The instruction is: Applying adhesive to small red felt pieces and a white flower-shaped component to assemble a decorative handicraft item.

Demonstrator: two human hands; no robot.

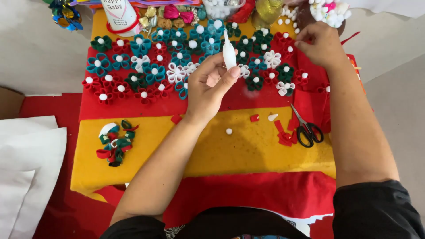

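Glue work is underway: left hand [208,86] is gripping the white tube [229,52], nozzle up, over the far flowers [177,57], while right hand [321,42] is closing on something unclear far right. Nozzle probably needs tipping onto a flower centre.

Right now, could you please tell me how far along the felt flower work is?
Done: many felt flowers with white centres lie in rows on the red felt. In hand: the left hand holds a small white glue bottle; the right hand pinches something small. Left: loose felt loops, red scraps and a white ball on the yellow felt.
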